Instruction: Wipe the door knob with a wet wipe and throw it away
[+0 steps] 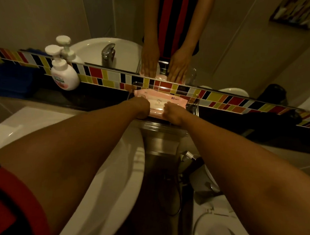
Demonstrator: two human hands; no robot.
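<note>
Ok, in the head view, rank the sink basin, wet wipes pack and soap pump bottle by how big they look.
1. Sink basin, by far the largest, though nearest the camera and partly behind the left arm.
2 and 3. Wet wipes pack and soap pump bottle look alike; the hands cover part of the pack, so no ranking.

"What colours are in here?"

"A pink wipes pack (159, 101), a white pump bottle (64, 73) at far left, and a tile strip (105, 78) of red, yellow, orange, black and white rectangles."

"And nearer?"

"White basin (113, 187), white toilet (214, 228) at right, a red sleeve (13, 203) edged black."
</note>
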